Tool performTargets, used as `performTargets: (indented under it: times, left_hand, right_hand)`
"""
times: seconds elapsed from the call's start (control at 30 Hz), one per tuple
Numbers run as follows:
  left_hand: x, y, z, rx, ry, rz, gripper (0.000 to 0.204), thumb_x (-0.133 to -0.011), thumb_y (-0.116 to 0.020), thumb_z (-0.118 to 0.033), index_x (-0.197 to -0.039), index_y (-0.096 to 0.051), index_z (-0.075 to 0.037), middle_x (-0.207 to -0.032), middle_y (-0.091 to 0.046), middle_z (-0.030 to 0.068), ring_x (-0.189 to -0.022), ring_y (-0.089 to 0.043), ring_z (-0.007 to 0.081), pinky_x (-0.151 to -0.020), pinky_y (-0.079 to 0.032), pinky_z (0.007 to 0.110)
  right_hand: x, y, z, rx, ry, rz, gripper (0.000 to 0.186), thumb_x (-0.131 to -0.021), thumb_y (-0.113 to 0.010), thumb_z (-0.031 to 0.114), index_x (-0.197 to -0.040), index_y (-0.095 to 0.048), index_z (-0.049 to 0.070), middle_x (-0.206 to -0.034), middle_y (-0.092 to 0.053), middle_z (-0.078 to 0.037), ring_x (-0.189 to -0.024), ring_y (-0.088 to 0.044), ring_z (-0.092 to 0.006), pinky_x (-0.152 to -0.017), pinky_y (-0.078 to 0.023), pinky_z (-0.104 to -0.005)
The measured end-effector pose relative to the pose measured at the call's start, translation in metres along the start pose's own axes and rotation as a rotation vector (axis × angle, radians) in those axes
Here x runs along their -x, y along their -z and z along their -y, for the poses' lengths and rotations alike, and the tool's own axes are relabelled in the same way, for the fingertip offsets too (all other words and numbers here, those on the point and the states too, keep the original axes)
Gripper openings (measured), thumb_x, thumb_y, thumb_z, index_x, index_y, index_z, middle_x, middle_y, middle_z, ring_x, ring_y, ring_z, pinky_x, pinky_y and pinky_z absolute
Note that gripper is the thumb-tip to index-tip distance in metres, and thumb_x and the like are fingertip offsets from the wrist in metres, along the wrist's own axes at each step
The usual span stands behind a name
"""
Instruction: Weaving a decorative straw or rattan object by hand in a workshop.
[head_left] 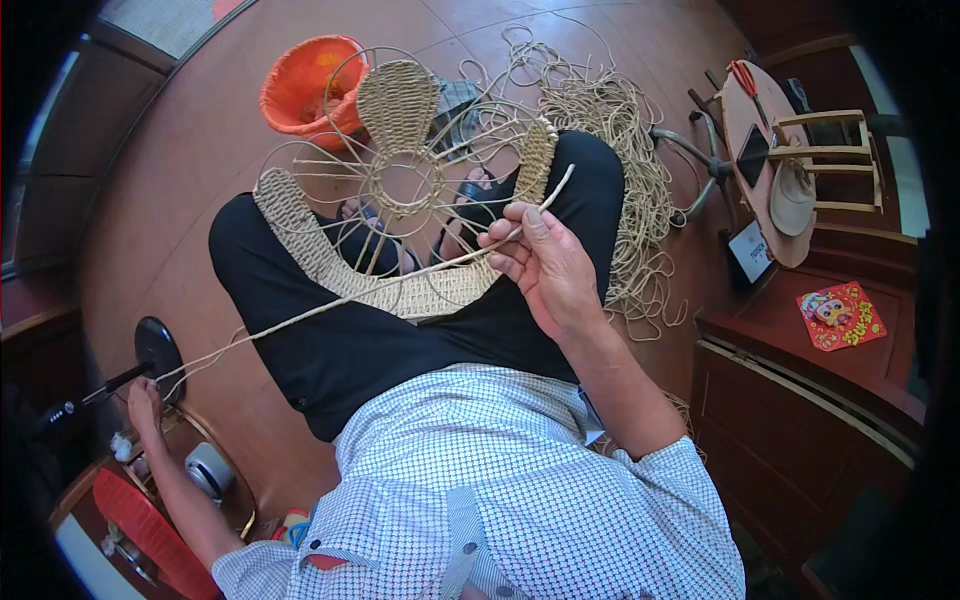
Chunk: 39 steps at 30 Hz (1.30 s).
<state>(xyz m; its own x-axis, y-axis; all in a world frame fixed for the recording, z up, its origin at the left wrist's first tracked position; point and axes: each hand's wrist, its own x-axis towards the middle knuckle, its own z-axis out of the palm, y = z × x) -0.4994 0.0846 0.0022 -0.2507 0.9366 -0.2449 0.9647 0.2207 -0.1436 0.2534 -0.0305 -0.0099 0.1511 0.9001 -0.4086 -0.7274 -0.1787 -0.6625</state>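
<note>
A partly woven wire-frame piece (425, 293) rests across my lap, with a ring at its centre, thin spokes and loops, and straw-coloured woven panels along parts of its outline. A single straw-coloured cord (330, 303) runs taut in front of it, from far left to just right of the frame's middle. My right hand (548, 268) pinches that cord near one end, and the short tip sticks up past the fingers. Stretched out far to the left, my left hand (145, 408) is closed on the cord's other part; a slack length hangs beside it.
A big tangled heap of cord (625, 190) lies on the floor to the right. Beyond the frame stands an orange bucket (312, 85). On the right, a round stool (795, 235) bears red-handled scissors (745, 85) and a small wooden rack (825, 153). A black disc-shaped base (158, 350) stands near my left hand.
</note>
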Motion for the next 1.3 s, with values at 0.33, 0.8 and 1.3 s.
performTargets:
  times: [0.33, 0.8, 1.3]
  left_hand:
    - [0.132, 0.073, -0.364, 0.961, -0.664, -0.057, 0.032, -0.108, -0.054, -0.016, -0.129, -0.073, -0.001, -0.124, -0.074, 0.0162, -0.117, -0.070, 0.0295, -0.104, -0.052, 0.040]
    - [0.149, 0.054, -0.496, 1.331, -0.454, 0.333, 0.018, -0.106, -0.066, -0.015, -0.110, -0.074, 0.000, -0.092, -0.075, 0.0051, -0.088, -0.073, 0.0150, -0.078, -0.058, 0.031]
    - [0.123, 0.040, -0.550, 1.005, -0.655, -0.118, 0.020, -0.102, -0.065, -0.015, -0.108, -0.076, 0.001, -0.075, -0.072, 0.0191, -0.070, -0.076, 0.0310, -0.067, -0.057, 0.043]
  right_hand:
    - [0.009, -0.067, -0.062, 0.242, -0.176, 0.292, 0.039, -0.116, -0.051, 0.034, -0.129, -0.064, 0.000, -0.117, -0.072, -0.009, -0.109, -0.071, -0.0155, -0.099, -0.059, -0.0314]
    - [-0.008, -0.068, -0.033, 0.878, 0.390, 0.090, 0.023, -0.106, -0.066, 0.012, -0.123, -0.070, -0.002, -0.109, -0.074, -0.011, -0.097, -0.073, -0.0186, -0.084, -0.059, -0.0328]
    - [-0.105, -0.049, 0.011, 0.826, 0.078, 0.219, 0.039, -0.091, -0.072, 0.010, -0.124, -0.069, -0.010, -0.109, -0.078, -0.016, -0.098, -0.075, -0.0201, -0.088, -0.060, -0.0340]
